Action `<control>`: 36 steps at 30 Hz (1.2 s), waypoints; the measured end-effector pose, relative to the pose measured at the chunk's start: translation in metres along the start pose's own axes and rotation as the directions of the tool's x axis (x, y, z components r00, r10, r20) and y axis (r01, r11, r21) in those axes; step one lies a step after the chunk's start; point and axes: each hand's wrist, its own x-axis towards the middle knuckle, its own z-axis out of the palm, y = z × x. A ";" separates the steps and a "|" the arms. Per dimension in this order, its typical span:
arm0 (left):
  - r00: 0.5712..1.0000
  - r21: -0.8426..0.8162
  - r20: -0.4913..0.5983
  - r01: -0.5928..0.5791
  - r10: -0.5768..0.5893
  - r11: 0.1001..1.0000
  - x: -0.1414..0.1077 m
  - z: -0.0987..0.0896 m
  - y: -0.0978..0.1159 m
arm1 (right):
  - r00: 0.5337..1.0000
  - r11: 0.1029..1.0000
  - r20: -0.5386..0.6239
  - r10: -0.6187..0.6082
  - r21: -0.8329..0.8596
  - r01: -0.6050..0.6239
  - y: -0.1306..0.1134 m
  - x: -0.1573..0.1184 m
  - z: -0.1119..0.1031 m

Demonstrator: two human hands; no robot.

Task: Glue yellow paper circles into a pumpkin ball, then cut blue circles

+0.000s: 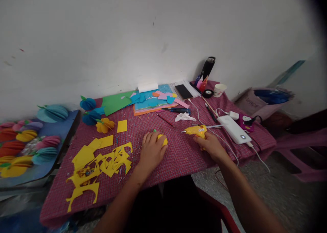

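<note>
My right hand (209, 145) is wrapped round the handle of a yellow glue gun (199, 130), its nozzle pointing left and a clear glue stick out of its back. Left of it, my left hand (152, 149) rests over a small yellow paper piece (162, 140) on the checked cloth, with a bit of green (154, 130) showing beyond the fingers. Most of the yellow piece and the fingertips' hold on it are hidden. Yellow paper offcuts (112, 161) and a yellow square (122, 126) lie to the left, near a finished yellow paper pumpkin (105, 125).
Behind the hands are a pencil (166, 120), a cutter (178, 110), crumpled tissue (184, 117) and coloured paper (153, 102). A power bank (234, 129) with cables, a paper cup (219, 90) and a black bottle (208, 67) stand right. Paper pumpkins (52, 113) fill a blue table at left.
</note>
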 end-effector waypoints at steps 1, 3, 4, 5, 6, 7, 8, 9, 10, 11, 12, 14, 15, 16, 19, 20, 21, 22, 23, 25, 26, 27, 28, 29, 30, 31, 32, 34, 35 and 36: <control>1.000 -0.037 -0.012 -0.005 0.005 0.999 -0.002 -0.001 -0.003 | 1.000 1.000 -0.002 0.008 0.010 -0.008 0.000 0.000 0.000; 0.999 -0.105 -0.039 0.012 -0.016 0.994 -0.007 -0.002 -0.010 | 1.000 0.999 -0.003 0.019 0.037 -0.019 -0.001 0.000 0.000; 0.998 -0.139 -0.052 0.032 -0.040 0.990 -0.009 -0.002 -0.014 | 1.000 0.999 -0.001 0.020 0.050 -0.020 -0.002 -0.001 0.000; 0.995 -0.174 -0.066 0.058 -0.071 0.983 -0.011 -0.001 -0.017 | 1.000 0.998 0.000 0.021 0.064 -0.020 -0.002 -0.001 0.000; 0.992 -0.208 -0.077 0.084 -0.102 0.975 -0.012 0.001 -0.021 | 1.000 0.997 0.000 0.021 0.073 -0.021 -0.002 -0.001 0.000; 0.988 -0.239 -0.084 0.103 -0.127 0.965 -0.013 0.002 -0.023 | 1.000 0.997 -0.003 0.024 0.078 -0.023 -0.003 -0.002 0.000; 0.985 -0.265 -0.088 0.118 -0.146 0.957 -0.014 0.004 -0.025 | 1.000 0.997 -0.006 0.028 0.078 -0.028 -0.003 -0.002 0.000; 0.984 -0.283 -0.088 0.125 -0.155 0.951 -0.014 0.005 -0.026 | 0.999 0.997 -0.008 0.032 0.074 -0.031 -0.003 -0.002 0.000; 0.983 -0.294 -0.087 0.127 -0.159 0.947 -0.014 0.006 -0.026 | 0.999 0.997 -0.007 0.034 0.070 -0.033 -0.004 -0.003 0.000; 0.983 -0.299 -0.088 0.126 -0.159 0.946 -0.013 0.006 -0.025 | 0.999 0.997 -0.005 0.036 0.066 -0.035 -0.004 -0.003 0.000; 0.983 -0.300 -0.091 0.125 -0.159 0.946 -0.012 0.006 -0.024 | 0.999 0.997 -0.004 0.037 0.061 -0.036 -0.004 -0.002 0.000; 0.983 -0.288 -0.096 0.125 -0.159 0.949 -0.010 0.004 -0.021 | 0.999 0.998 -0.003 0.042 0.053 -0.042 -0.003 -0.002 0.000; 0.983 -0.277 -0.096 0.127 -0.159 0.952 -0.008 0.004 -0.020 | 0.999 0.998 -0.005 0.044 0.047 -0.044 -0.003 -0.002 0.000; 0.983 -0.266 -0.095 0.129 -0.159 0.955 -0.007 0.003 -0.019 | 0.999 0.998 -0.008 0.045 0.042 -0.044 -0.003 -0.001 0.000; 0.984 -0.243 -0.082 0.135 -0.159 0.961 -0.004 0.004 -0.019 | 0.999 0.999 -0.011 0.035 0.018 -0.035 -0.003 -0.002 0.000; 0.984 -0.243 -0.080 0.135 -0.159 0.960 -0.003 0.005 -0.020 | 0.999 0.999 -0.012 0.033 0.008 -0.033 -0.003 -0.002 0.000; 0.985 -0.248 -0.078 0.133 -0.156 0.960 -0.003 0.005 -0.020 | 0.999 0.999 -0.012 0.033 0.000 -0.033 -0.003 -0.002 0.000; 0.985 -0.254 -0.076 0.129 -0.152 0.959 -0.003 0.006 -0.021 | 0.999 0.999 -0.010 0.033 -0.006 -0.033 -0.003 -0.002 0.000; 0.986 -0.261 -0.074 0.125 -0.149 0.957 -0.004 0.006 -0.021 | 0.999 1.000 -0.009 0.031 -0.005 -0.031 -0.003 -0.002 0.000; 0.987 -0.278 -0.074 0.119 -0.144 0.953 -0.005 0.007 -0.022 | 1.000 1.000 -0.007 0.026 0.003 -0.026 -0.002 -0.002 0.000; 0.987 -0.285 -0.072 0.116 -0.142 0.952 -0.005 0.007 -0.023 | 1.000 1.000 -0.006 0.025 0.004 -0.025 -0.002 -0.002 0.000; 0.988 -0.291 -0.069 0.113 -0.139 0.950 -0.006 0.007 -0.023 | 1.000 1.000 -0.006 0.027 0.000 -0.027 -0.002 -0.002 0.000; 0.989 -0.295 -0.067 0.110 -0.135 0.949 -0.006 0.007 -0.023 | 0.999 0.999 -0.007 0.031 -0.007 -0.031 -0.002 -0.002 0.000; 0.989 -0.297 -0.065 0.106 -0.131 0.949 -0.006 0.007 -0.023 | 0.999 0.999 -0.008 0.037 -0.013 -0.037 -0.002 -0.002 0.000; 0.990 -0.297 -0.063 0.105 -0.129 0.949 -0.006 0.007 -0.023 | 0.999 0.999 -0.008 0.039 -0.016 -0.039 -0.002 -0.002 0.000; 0.990 -0.293 -0.061 0.106 -0.129 0.950 -0.006 0.007 -0.022 | 0.999 0.999 -0.008 0.041 -0.016 -0.041 -0.003 -0.002 -0.001; 0.990 -0.284 -0.058 0.109 -0.131 0.953 -0.006 0.007 -0.021 | 0.999 0.999 -0.006 0.042 -0.016 -0.042 -0.003 -0.003 -0.001; 0.988 -0.255 -0.058 0.122 -0.141 0.959 -0.006 0.007 -0.019 | 0.999 0.999 -0.003 0.041 -0.017 -0.041 -0.005 -0.003 -0.001; 0.987 -0.235 -0.060 0.130 -0.148 0.963 -0.005 0.007 -0.017 | 0.999 0.999 -0.001 0.037 -0.017 -0.037 -0.005 -0.004 -0.001; 0.986 -0.214 -0.063 0.140 -0.157 0.967 -0.005 0.007 -0.016 | 0.999 0.999 0.001 0.032 -0.017 -0.032 -0.005 -0.004 -0.001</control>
